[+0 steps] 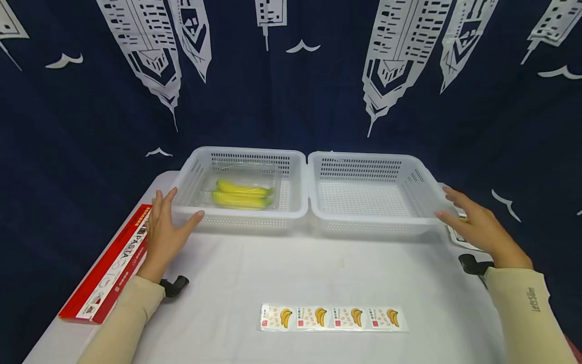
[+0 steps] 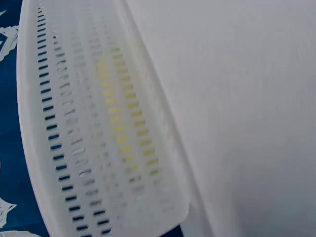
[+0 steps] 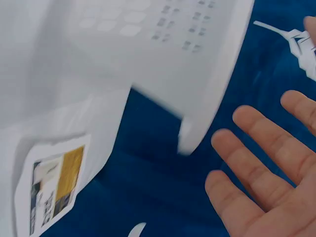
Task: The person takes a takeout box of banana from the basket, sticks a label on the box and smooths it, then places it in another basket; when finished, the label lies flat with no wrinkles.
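Observation:
Two white perforated baskets stand side by side at the far part of the table. Inside the left basket (image 1: 250,216) is a clear plastic container (image 1: 247,173) with yellow bananas (image 1: 243,199) in it. The left hand (image 1: 164,237), fingers spread, is at that basket's front left corner; whether it touches the rim cannot be made out. The right basket (image 1: 373,221) holds nothing visible. Beside its right end is the right hand (image 1: 482,227), with extended fingers; in the right wrist view the fingers (image 3: 254,168) appear apart from the basket's edge (image 3: 217,94).
A red and white pasta box (image 1: 113,273) lies along the table's left edge. Near the front lies a strip of banana-printed labels (image 1: 327,326). A white-edged packet with a printed panel (image 3: 54,187) sits at the right edge, partly behind the right hand. A dark blue patterned curtain (image 1: 291,101) hangs behind.

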{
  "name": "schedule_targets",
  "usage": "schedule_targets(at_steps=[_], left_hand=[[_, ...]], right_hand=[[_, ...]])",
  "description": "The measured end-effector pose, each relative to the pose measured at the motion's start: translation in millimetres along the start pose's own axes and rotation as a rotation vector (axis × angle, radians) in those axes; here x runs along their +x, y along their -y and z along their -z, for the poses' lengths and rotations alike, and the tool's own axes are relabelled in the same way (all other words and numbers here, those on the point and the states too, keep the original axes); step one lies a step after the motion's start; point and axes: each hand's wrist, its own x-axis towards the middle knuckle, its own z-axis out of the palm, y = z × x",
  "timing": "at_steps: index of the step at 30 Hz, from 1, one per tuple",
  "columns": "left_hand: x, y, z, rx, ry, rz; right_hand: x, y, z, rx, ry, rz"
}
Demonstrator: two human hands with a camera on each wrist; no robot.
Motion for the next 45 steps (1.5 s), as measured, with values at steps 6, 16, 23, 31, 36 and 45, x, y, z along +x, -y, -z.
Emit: schedule_targets(at_steps=[6, 16, 23, 31, 36, 45], left_hand=[[2.7, 2.1, -20.4, -0.153, -0.090, 0.102], [11.7, 9.3, -45.4, -0.444, -0.189, 0.141], [14.3, 12.6, -48.9, -0.515, -0.179, 0.176], [16.7, 16.8, -49.4, -0.553, -0.146, 0.180], [16.0, 17.3, -47.9, -0.524, -0.122, 0.172], [17.0, 20.4, -48.9, -0.513, -0.130, 0.165]], right_hand=[[15.4, 21, -1, 0.021, 0.014, 0.056], [43.4, 51, -7, 0.137, 0.037, 0.231], [63.9, 74, -16, 0.283, 0.154, 0.273], [82.3, 99, -30, 0.373, 0.268, 0.268], [92.5, 114, -40, 0.446, 0.319, 0.243], [115.5, 144, -63, 0.536, 0.400, 0.199]])
